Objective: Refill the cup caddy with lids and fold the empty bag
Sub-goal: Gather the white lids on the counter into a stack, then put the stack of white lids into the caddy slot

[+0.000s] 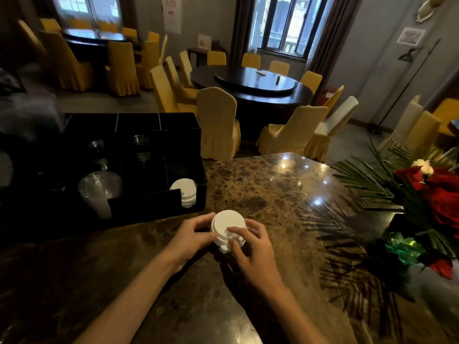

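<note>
Dim banquet-room surroundings, with yellow-covered chairs (218, 122) around a dark round dining table (250, 88), lie beyond the polished brown marble-patterned counter (273, 189) on which the work is set. Both hands meet at the near middle of the counter around a short stack of white plastic cup lids (227, 229): the left hand (191, 238) has its fingers curled against the stack's left side, and the right hand (250, 247) has its fingers curled over the right edge and top, so the stack is pinched between them. This two-sided hold appears meant to keep the nested lids square and together for carrying as one unit. The lids are round, matt and thin-walled, with raised rims that let them nest. Just beyond and to the left stands the black, rigid, box-shaped cup caddy with partitioned compartments (139, 209), placed close so the transfer is short. Its near right compartment already holds a stack of white lids lying on edge (185, 192), visible through a cut-out front; judged from this, the refill is partly done. Clear plastic cups (99, 192) occupy the near left compartment, and more sit behind. No bag can be identified in view. A bouquet of red roses with green fronds (427, 194) rests at the right edge, casting spiky shadows across the glossy surface.
</note>
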### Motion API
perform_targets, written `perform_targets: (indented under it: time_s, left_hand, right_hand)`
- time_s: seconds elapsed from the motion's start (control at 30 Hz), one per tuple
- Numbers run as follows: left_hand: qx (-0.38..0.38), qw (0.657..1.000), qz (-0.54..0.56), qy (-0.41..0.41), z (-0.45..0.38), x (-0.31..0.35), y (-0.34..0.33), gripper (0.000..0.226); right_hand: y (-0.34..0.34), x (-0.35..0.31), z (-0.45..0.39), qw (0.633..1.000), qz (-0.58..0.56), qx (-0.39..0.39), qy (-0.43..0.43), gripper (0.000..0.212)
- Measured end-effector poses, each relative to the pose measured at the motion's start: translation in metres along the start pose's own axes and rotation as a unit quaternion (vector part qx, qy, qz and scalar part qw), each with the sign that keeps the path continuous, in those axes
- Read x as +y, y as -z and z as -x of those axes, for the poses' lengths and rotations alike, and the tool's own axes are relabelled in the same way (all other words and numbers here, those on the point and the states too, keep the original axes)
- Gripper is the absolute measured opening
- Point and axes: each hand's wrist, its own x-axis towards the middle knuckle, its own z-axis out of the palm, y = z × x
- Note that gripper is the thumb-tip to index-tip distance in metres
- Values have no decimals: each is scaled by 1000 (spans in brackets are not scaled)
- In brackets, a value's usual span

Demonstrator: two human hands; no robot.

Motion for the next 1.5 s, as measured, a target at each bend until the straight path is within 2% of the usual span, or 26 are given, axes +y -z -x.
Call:
perform_targets:
  time_s: [0.07, 0.13, 0.27, 0.37, 0.47, 0.6, 0.73, 0.83, 1.03, 1.23, 1.4, 1.5]
  left_hand:
    - [41, 998, 28, 22, 8, -1, -3, 62]
    - [73, 989, 115, 54, 15, -2, -5, 58]
    - [81, 955, 279, 62, 28, 0, -8, 41]
    - [92, 950, 295, 36, 34, 5, -6, 36]
    - [71, 937, 339, 43, 36, 15, -3, 30]
    - [22, 873, 482, 70, 37, 30, 2, 47]
    - [4, 823, 564, 68, 34, 42, 9, 66]
    - [14, 802, 596, 42, 30, 49, 13, 75]
    - [16, 786, 618, 9, 17, 60, 26, 65]
    - [10, 758, 652, -28, 5, 71, 27, 64]
    - [28, 725, 689, -14, -8, 61, 13, 65]
    - [30, 720, 694, -17, -15, 52, 6, 63]
  right_hand:
    - [-2, -3, 1, 1000, 0, 10, 10, 25]
    - [-4, -8, -2, 999, 0, 24, 27, 26]
    - [-10, -18, -11, 998, 12, 25, 63, 29]
    - [-14, -28, -18, 995, 16, 33, 93, 29]
    - [-17, -39, -28, 991, 23, 49, 125, 31]
    - [-17, -53, -48, 979, 65, 83, 174, 32]
    - [-14, -65, -72, 968, 106, 82, 211, 33]
    - [-13, -73, -88, 965, 112, 82, 222, 33]
    - [-16, -82, -118, 958, 99, 97, 250, 32]
    - [-18, -93, -149, 950, 128, 63, 279, 29]
    - [-23, -95, -167, 940, 142, 26, 308, 27]
    - [-30, -90, -172, 937, 170, -10, 306, 25]
